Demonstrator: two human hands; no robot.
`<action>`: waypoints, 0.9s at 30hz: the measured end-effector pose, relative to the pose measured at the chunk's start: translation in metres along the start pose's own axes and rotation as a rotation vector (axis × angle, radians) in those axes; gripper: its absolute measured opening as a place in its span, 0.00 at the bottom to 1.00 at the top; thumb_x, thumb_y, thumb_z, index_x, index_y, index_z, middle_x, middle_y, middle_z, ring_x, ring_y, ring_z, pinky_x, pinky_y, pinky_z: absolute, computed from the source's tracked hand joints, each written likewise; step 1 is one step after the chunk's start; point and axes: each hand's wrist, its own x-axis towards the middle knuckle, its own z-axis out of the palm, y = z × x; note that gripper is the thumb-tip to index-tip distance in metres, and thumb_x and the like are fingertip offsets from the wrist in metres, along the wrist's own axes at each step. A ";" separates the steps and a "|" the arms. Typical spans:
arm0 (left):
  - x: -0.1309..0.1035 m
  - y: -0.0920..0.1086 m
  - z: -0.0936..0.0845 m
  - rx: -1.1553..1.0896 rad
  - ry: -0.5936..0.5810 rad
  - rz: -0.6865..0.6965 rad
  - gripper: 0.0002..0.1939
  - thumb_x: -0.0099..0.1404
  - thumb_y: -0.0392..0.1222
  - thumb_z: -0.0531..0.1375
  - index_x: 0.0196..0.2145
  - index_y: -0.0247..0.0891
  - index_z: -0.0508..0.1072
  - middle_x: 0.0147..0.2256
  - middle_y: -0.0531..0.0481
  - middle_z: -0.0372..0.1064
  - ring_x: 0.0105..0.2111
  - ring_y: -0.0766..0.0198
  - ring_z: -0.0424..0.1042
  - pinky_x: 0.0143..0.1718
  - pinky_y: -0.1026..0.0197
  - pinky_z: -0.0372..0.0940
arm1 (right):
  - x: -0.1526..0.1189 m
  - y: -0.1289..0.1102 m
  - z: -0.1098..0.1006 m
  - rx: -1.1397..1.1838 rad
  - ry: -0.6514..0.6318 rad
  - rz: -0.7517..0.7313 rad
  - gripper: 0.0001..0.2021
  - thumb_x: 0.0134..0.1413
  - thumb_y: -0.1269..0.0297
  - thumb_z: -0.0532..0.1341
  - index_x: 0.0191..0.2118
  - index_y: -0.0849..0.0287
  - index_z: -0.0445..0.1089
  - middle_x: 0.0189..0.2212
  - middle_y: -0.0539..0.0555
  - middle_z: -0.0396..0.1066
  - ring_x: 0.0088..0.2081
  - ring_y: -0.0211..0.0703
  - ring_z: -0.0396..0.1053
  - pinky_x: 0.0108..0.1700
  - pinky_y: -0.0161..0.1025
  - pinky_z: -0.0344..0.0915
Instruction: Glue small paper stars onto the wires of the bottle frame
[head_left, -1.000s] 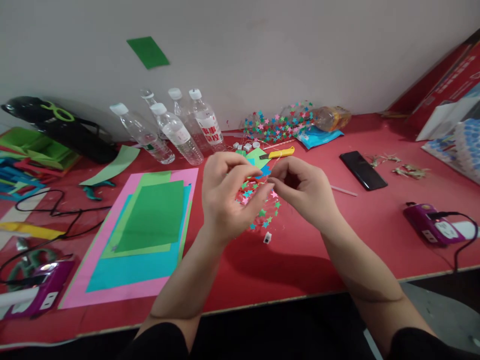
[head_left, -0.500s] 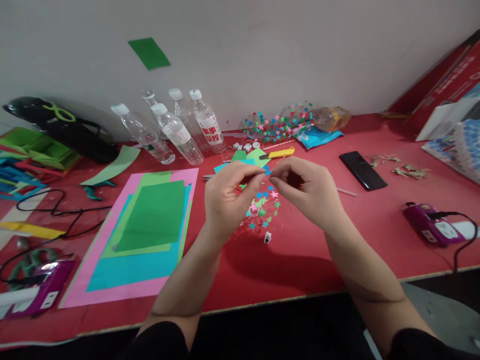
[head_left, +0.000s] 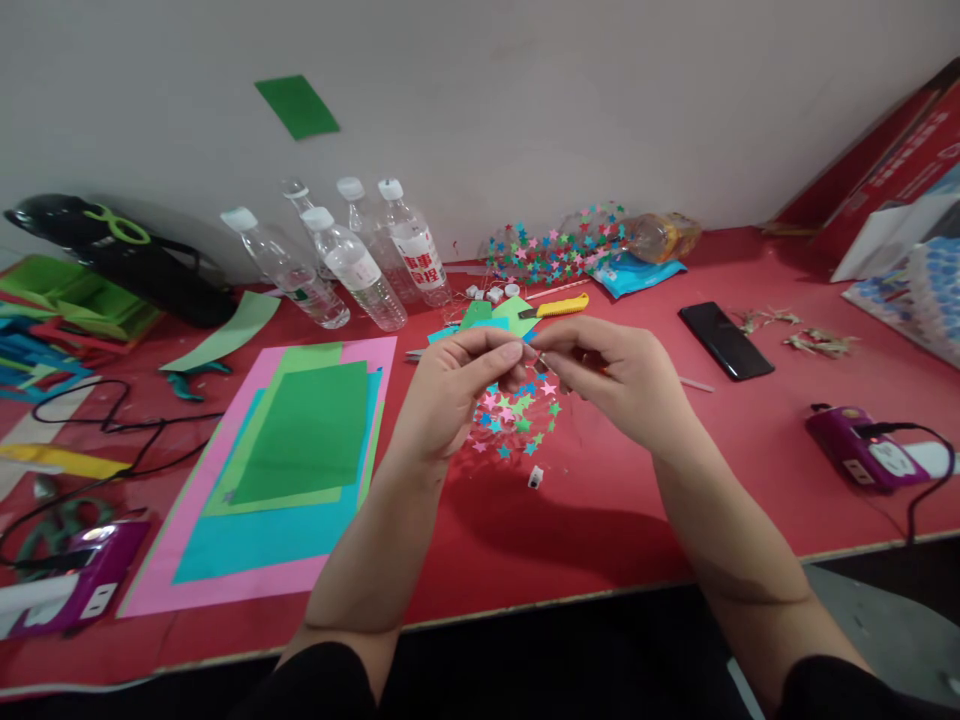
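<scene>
My left hand (head_left: pixel 469 385) is closed in a pinch, its thumb pressed against the fingers. Fingertip to fingertip with it, my right hand (head_left: pixel 611 375) pinches too. Whatever lies between them is too small and thin to make out. Under the hands, colourful paper stars (head_left: pixel 521 415) stick to a clear, see-through surface, partly hidden by my left hand. A tiny white box (head_left: pixel 535 478) with a dark spot sits just in front of the stars. Behind the hands are a yellow box cutter (head_left: pixel 562 306) and pieces of light green paper (head_left: pixel 517 312).
Stacked coloured paper sheets (head_left: pixel 300 435) lie left, with clear plastic bottles (head_left: pixel 367 280) behind them. A star-covered clear bottle (head_left: pixel 559 245) rests by the wall. At right are a black phone (head_left: pixel 726 341) and a purple power strip (head_left: pixel 862 450). Black cables (head_left: pixel 157 430) cross the left side.
My fingertips have come together; a gap showed between the hands before. My left hand has turned slightly, its thumb now pointing at the right fingertips. The small white box has barely shifted.
</scene>
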 end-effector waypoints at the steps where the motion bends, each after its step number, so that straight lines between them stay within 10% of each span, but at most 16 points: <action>1: 0.000 0.000 0.000 0.006 -0.003 -0.005 0.05 0.54 0.42 0.65 0.26 0.37 0.75 0.22 0.54 0.71 0.23 0.71 0.67 0.27 0.66 0.64 | -0.001 -0.001 0.000 -0.006 0.031 0.002 0.04 0.59 0.64 0.61 0.37 0.56 0.72 0.26 0.47 0.71 0.26 0.33 0.65 0.28 0.33 0.61; 13: -0.001 -0.002 -0.007 0.084 -0.070 0.204 0.05 0.55 0.36 0.66 0.25 0.39 0.73 0.27 0.55 0.66 0.29 0.70 0.65 0.34 0.66 0.62 | 0.005 0.002 -0.038 0.459 0.361 -0.018 0.18 0.61 0.47 0.56 0.30 0.56 0.70 0.28 0.52 0.74 0.30 0.40 0.73 0.33 0.39 0.71; 17: 0.000 -0.005 -0.005 0.194 -0.126 0.114 0.15 0.57 0.37 0.66 0.43 0.42 0.76 0.29 0.55 0.70 0.29 0.69 0.67 0.32 0.66 0.63 | 0.003 0.002 -0.040 0.550 0.287 -0.099 0.06 0.56 0.63 0.63 0.41 0.53 0.72 0.28 0.47 0.76 0.30 0.38 0.74 0.34 0.37 0.72; 27: 0.002 -0.014 -0.004 0.268 -0.132 0.259 0.01 0.58 0.39 0.65 0.29 0.42 0.78 0.34 0.52 0.70 0.39 0.64 0.70 0.46 0.58 0.64 | 0.002 -0.001 -0.012 0.494 -0.003 0.048 0.03 0.60 0.65 0.61 0.38 0.55 0.66 0.30 0.48 0.76 0.31 0.37 0.75 0.35 0.36 0.71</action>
